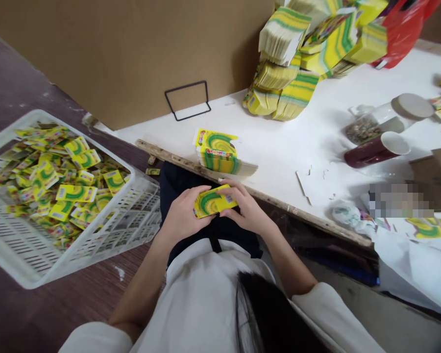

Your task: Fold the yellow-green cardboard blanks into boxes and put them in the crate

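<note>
holds a small yellow-and-green printed cardboard box [213, 202] in both hands, above the lap. wraps the left hand [182, 215] round the box's left end, fingers curled shut on it, thumb lying on top. pinches the right end with the right hand [246, 211], fingers half bent over the upper edge, not spread. sets the box's long axis left to right between the two palms, tipped a little up toward the right, printed face upward. touches the box with both hands alike, neither one nearer.

just beyond the box: a rough wooden edge strip [176, 159] along a white tabletop [279, 142], and right behind it a fanned stack of flat yellow-and-green carton blanks [220, 154]. left of the box and lower: a white slotted plastic basket [95, 255] on the brown floor, with a loose heap of same-print boxes [59, 181] inside. far beyond the box, to the right: a tall pile of bundled blanks [305, 54] by a brown cardboard wall [113, 49]. right of the box, well apart: a maroon cup [375, 149] on its side. beyond the box, slightly left: a black wire stand [188, 100].
</note>
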Tool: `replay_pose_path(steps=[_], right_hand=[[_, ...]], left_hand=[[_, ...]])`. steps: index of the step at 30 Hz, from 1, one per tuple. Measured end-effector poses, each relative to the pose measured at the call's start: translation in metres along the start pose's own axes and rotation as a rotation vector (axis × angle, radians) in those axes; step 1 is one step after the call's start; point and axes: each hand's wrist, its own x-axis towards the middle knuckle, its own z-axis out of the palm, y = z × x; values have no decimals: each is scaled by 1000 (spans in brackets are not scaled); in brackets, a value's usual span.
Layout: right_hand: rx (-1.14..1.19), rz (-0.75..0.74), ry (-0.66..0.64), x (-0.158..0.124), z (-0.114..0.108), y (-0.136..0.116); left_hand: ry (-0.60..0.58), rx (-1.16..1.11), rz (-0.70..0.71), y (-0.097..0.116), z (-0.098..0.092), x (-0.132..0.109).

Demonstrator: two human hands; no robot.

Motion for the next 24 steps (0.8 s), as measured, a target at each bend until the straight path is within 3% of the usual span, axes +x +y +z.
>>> replay_pose_path(steps=[5,8,10,13,15,17,19,24], right_hand=[[-25,107,122,-2,24,-3],[-9,115,168,2,23,-8],[-13,106,229,8,11,-11],[-136,129,400,26,-13,-12],[-252,180,500,43,-26,-8],[-370,267,524,62,-31,-1],[-487,372,478,79,-31,7],[-578,465,369,98,-27,20]], left_hand=[[25,-27,-25,4,14,-3],[87,-263,-120,-8,12,-8],[345,-510,-158,-27,-1,-11],[951,-885,-152,-62,-30,-13],[1140,-1074,-259,-78,-43,-14],[1144,-1201,-461,-83,-44,-13],[1066,-1268,-630,-78,-33,-10],[928,-1308,-750,-56,-1,-2]])
